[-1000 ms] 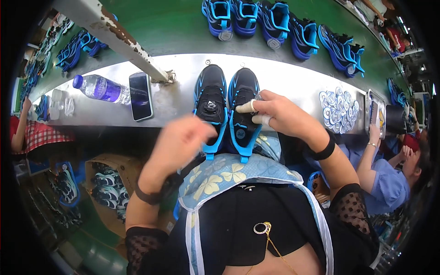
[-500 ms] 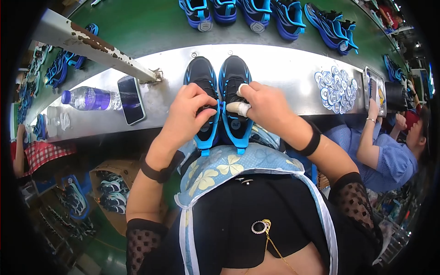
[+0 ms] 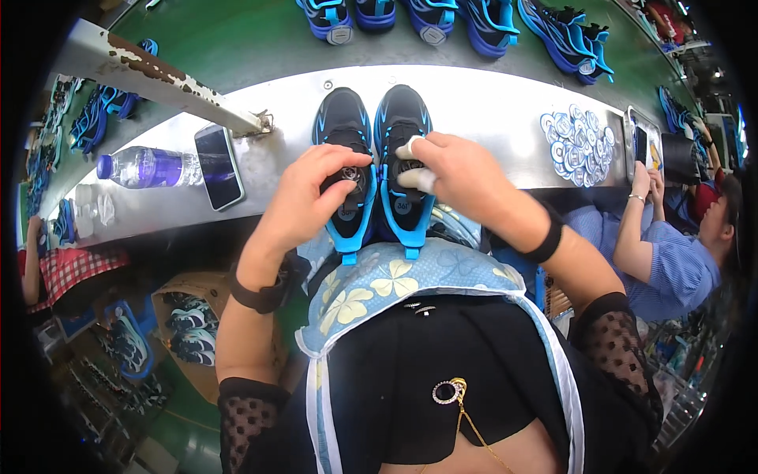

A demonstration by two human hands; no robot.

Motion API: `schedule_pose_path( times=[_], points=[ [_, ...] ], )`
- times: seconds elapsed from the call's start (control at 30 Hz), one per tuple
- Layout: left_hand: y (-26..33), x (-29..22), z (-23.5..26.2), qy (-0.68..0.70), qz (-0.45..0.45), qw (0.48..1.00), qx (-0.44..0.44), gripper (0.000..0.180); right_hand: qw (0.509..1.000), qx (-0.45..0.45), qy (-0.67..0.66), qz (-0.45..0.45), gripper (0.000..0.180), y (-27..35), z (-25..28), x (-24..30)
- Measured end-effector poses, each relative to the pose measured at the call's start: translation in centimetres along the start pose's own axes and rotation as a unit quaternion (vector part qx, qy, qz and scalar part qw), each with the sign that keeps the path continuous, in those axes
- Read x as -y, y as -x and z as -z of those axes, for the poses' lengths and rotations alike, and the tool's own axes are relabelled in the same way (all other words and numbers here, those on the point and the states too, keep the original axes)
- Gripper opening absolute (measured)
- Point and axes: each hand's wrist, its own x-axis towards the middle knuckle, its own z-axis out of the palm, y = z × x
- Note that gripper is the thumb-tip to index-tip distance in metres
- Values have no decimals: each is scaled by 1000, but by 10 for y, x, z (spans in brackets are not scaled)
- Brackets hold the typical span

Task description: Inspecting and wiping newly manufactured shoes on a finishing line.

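Observation:
Two black and blue sneakers stand side by side, toes away from me: the left sneaker point(image 3: 342, 108) and the right sneaker point(image 3: 401, 107). My left hand point(image 3: 298, 196) is over the left sneaker's opening, thumb and forefinger spread apart. Its forefinger tip touches the inner edge near the blue trim, and the black tongue shows in the gap. Across the right sneaker's laces and tongue, my right hand point(image 3: 466, 178) curls its fingers, two of them wrapped in whitish coverings, gripping there. The undersides of both hands are hidden.
The metal ledge point(image 3: 482, 99) holds a water bottle point(image 3: 150, 167), a phone point(image 3: 219, 167) and a pile of round tags point(image 3: 578, 146). A chipped white post point(image 3: 170, 79) rises at left. More sneakers point(image 3: 553, 39) line the green belt point(image 3: 237, 35). A co-worker point(image 3: 663, 245) sits at right.
My left thumb and forefinger have parted from a curled pinch at the left sneaker's inner edge. My right hand stays on the right sneaker. The co-worker's hands have come together.

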Motion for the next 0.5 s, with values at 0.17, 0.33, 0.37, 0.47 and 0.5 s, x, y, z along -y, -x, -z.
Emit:
schedule_pose_path(
  times=[0.17,0.33,0.37,0.47,0.5],
  points=[
    [-5,-4,1,2,63,998,-8,35,996,-5,70,-51,30,0,2,4],
    [-7,-11,-3,-1,84,996,-42,33,1000,-20,2,-3,34,2,-5,4],
    [-7,-10,-2,-3,80,996,-40,32,999,0,42,-30,34,-1,-3,5],
    [-6,-6,-1,-12,77,996,-39,30,996,-1,79,-39,36,-3,3,2],
    [-6,-5,0,-18,79,996,-39,29,1000,18,-10,-23,36,-3,10,4]
  ],
)
